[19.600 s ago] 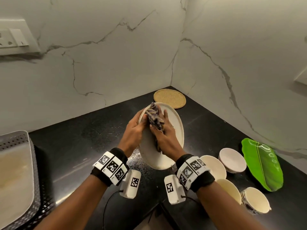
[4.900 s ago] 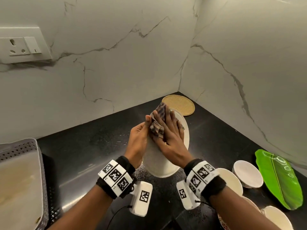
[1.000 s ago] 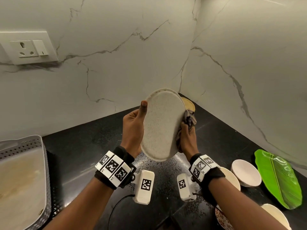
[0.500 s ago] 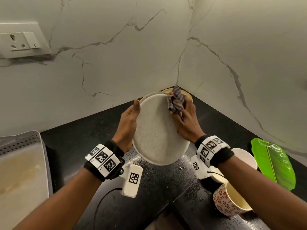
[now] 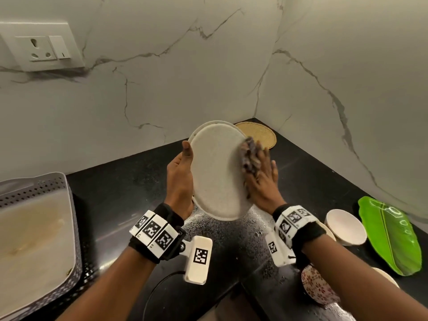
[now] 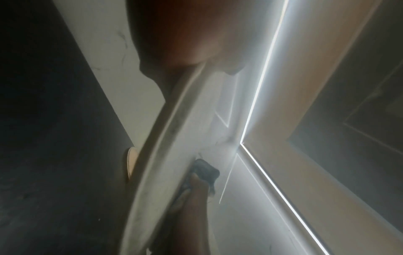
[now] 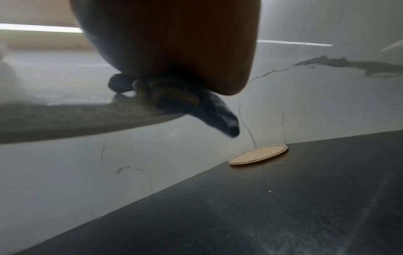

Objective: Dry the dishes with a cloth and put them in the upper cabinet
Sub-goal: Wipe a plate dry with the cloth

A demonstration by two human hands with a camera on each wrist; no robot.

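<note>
Two hands share our stiff, likely slippery plate (image 5: 216, 172): left hand (image 5: 179, 179) clasps its rim, right hand (image 5: 261, 181) presses the soft cloth (image 5: 250, 156) flat-fingered.

Marble walls (image 5: 162, 89) meeting in a corner at 12 o'clock; wall socket (image 5: 44, 48) sitting at 10 o'clock; black bench (image 5: 120, 193) gleaming below.
</note>
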